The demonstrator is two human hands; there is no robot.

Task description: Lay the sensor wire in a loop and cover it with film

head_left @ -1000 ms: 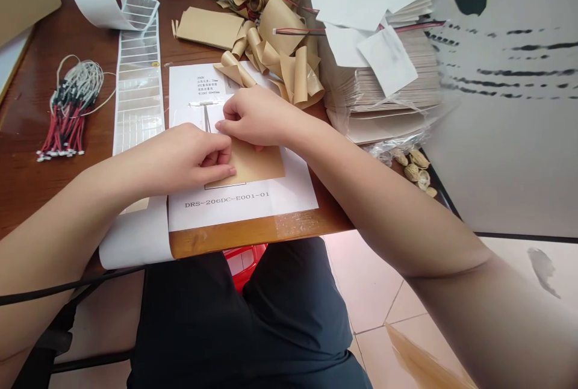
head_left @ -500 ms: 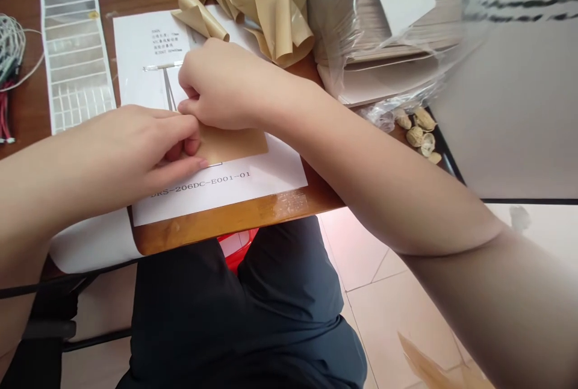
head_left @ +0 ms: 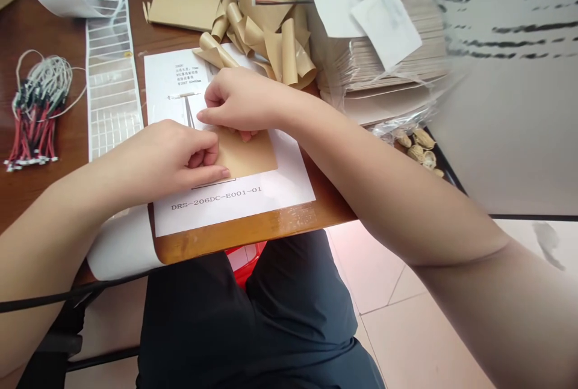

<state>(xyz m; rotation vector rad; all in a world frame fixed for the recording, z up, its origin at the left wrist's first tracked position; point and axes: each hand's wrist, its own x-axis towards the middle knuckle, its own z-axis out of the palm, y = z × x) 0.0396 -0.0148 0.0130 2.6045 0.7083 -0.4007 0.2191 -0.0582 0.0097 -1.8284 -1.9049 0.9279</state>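
A tan paper-like sheet [head_left: 248, 156] lies on a white printed sheet [head_left: 271, 190] marked DRS-206DC-E001-01. My left hand [head_left: 180, 157] pinches the sheet's left edge between fingers and thumb. My right hand [head_left: 239, 100] grips its upper edge, with one fingertip showing beneath it. Just left of my right hand, a thin probe with two fine leads [head_left: 187, 106] lies on the white sheet. The hands hide part of the tan sheet and the leads' lower ends.
A strip of white-backed clear labels [head_left: 112, 88] runs beside the printed sheet. Red-and-grey wire bundles [head_left: 38, 112] lie left of it. Curled tan backing scraps [head_left: 271, 34] and a plastic-wrapped stack of sheets [head_left: 388, 70] sit behind. Peanut shells [head_left: 418, 151] lie near the wooden table's edge [head_left: 253, 232].
The head view has swung back and forth, shifting everything in the picture. My hands stay on the tan sheet, and the sheet remains in the same place on the printed paper.
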